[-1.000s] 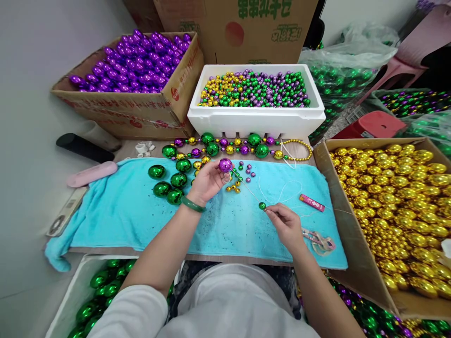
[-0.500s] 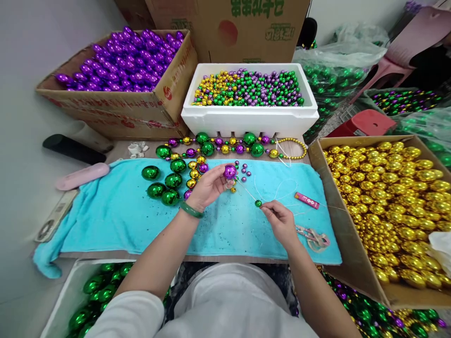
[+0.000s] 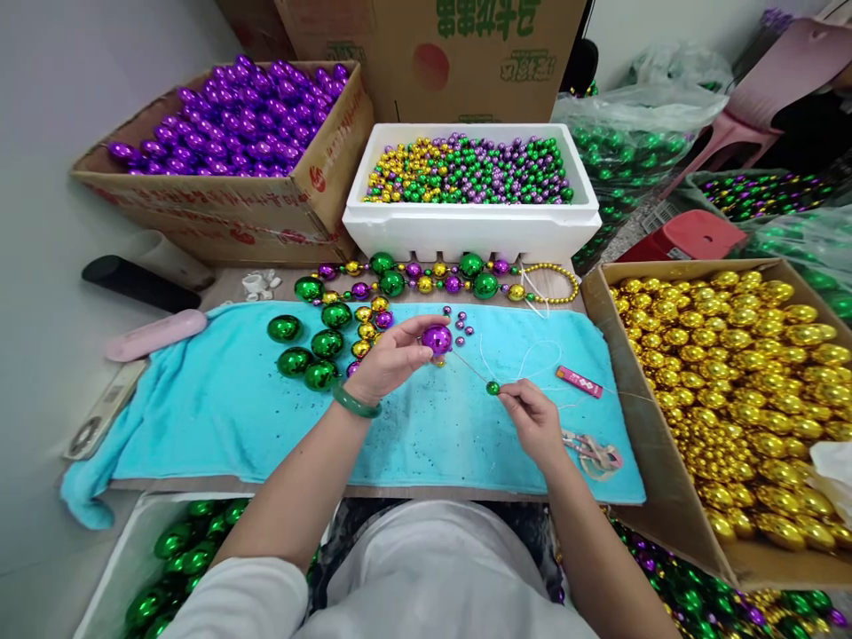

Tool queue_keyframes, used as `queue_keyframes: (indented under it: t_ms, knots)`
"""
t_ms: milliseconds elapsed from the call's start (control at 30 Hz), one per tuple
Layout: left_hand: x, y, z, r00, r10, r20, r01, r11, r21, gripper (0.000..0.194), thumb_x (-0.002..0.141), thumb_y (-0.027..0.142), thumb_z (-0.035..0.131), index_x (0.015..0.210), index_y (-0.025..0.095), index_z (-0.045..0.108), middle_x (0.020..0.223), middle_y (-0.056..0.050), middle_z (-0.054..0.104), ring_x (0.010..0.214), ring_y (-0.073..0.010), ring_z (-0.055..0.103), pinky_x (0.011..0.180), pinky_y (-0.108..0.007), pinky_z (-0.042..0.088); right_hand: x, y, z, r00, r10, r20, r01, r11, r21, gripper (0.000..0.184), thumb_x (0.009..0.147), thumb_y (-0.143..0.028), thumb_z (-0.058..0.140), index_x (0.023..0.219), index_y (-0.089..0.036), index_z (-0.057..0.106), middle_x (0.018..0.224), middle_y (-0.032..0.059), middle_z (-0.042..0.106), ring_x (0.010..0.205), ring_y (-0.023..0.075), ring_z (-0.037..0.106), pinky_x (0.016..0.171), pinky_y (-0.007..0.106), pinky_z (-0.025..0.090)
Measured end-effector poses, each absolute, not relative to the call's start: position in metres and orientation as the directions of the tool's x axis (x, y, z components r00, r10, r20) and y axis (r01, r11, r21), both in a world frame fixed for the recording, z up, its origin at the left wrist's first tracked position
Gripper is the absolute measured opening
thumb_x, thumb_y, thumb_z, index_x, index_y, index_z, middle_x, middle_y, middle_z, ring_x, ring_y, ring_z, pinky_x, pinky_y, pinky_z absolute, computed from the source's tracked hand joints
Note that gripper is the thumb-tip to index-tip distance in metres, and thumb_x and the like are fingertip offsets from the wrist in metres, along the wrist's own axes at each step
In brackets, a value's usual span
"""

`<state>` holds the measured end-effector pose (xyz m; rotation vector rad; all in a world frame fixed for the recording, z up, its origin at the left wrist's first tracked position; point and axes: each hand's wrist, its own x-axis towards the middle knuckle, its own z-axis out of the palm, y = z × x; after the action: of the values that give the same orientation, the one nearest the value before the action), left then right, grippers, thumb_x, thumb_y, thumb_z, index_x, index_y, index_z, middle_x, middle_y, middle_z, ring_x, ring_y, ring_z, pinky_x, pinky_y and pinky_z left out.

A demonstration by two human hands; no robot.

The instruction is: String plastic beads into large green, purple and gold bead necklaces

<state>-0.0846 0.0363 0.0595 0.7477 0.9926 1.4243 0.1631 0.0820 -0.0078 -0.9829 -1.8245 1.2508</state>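
My left hand (image 3: pixel 392 359), with a green bangle at the wrist, pinches a shiny purple bead (image 3: pixel 437 339) between thumb and fingers. A thin needle or stiff thread (image 3: pixel 469 366) runs from that bead down to a small green bead (image 3: pixel 493 388). At the green bead, the fingers of my right hand (image 3: pixel 531 413) are pinched together; the exact grip on the thread's end is partly hidden. Loose small purple beads (image 3: pixel 461 327) lie just beyond the purple bead. Left of my left hand, several large green beads (image 3: pixel 323 373) rest on the blue towel (image 3: pixel 246 426), beside gold beads (image 3: pixel 366 329).
A finished-looking bead string (image 3: pixel 426 284) lies before a white foam box (image 3: pixel 472 222) of small beads. Cardboard boxes hold purple beads (image 3: pixel 226 124) and gold beads (image 3: pixel 738 373). On the towel's right are a pink packet (image 3: pixel 579 381) and scissors (image 3: pixel 592 454) with wrapped handles.
My left hand has brought the purple bead slightly lower, closer to the green bead, and its fingers have shifted around it. The whole view has swung a little to the right.
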Motion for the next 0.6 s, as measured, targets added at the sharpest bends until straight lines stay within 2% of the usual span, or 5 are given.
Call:
queue_keyframes:
  t_ms: [167,367,600]
  knots:
    - [-0.0815,0.0343,0.0667,-0.06,0.997,-0.052,-0.442,0.02,0.897,0.042,0.065,0.028,0.079,0.106,0.02,0.072,0.097,-0.008,0.067,0.081,-0.0162,0.059,0.071,-0.029,0.05,0.1624,0.0812,-0.0092,-0.47,0.872,0.138,0.15,0.233,-0.961,0.018,0.086,-0.035,0.061,0.079,-0.021,0.07,0.072,0.0029,0.059,0.066,0.015,0.051,0.062,0.029,0.041]
    - [-0.0774,0.0346,0.0656,-0.106,0.992,-0.068,-0.465,0.011,0.885,0.043,0.069,0.03,0.076,0.111,0.02,0.069,0.093,-0.006,0.066,0.077,-0.015,0.058,0.072,-0.03,0.049,0.1565,0.0792,-0.0129,-0.456,0.886,0.087,0.125,0.16,-0.979,0.021,0.086,-0.038,0.061,0.08,-0.02,0.069,0.072,0.0027,0.058,0.062,0.0137,0.049,0.057,0.028,0.039]
    - [-0.0777,0.0315,0.0661,-0.164,0.984,-0.064,-0.45,-0.017,0.893,0.042,0.068,0.028,0.078,0.109,0.022,0.071,0.097,-0.006,0.066,0.08,-0.0147,0.058,0.074,-0.028,0.049,0.1549,0.0833,-0.0076,-0.471,0.87,0.143,0.169,0.248,-0.954,0.02,0.088,-0.036,0.059,0.08,-0.021,0.069,0.073,0.0034,0.06,0.067,0.0154,0.052,0.061,0.029,0.041]
